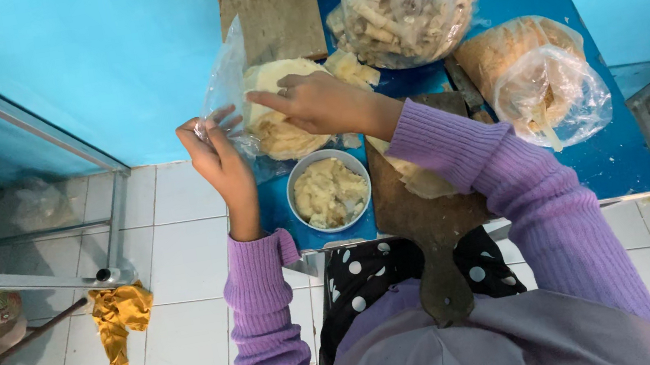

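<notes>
My left hand (217, 158) pinches the edge of a clear plastic bag (225, 85) at the left side of the small blue table (593, 155). My right hand (320, 102) reaches across, fingers resting on a stack of pale round dough sheets (273, 81) lying in that bag. Just below the hands stands a round metal bowl (330, 193) of pale yellowish filling. A dark wooden paddle board (428, 218) with a thin dough sheet (423, 182) on it lies under my right forearm, its handle pointing to my lap.
A large clear bag of rolled pastry sticks (401, 7) sits at the table's back, another bag of flat wrappers (536, 77) at the right. A wooden block (272, 11) lies at the back left. A yellow cloth (121, 318) is on the white tiled floor; metal frames stand left and right.
</notes>
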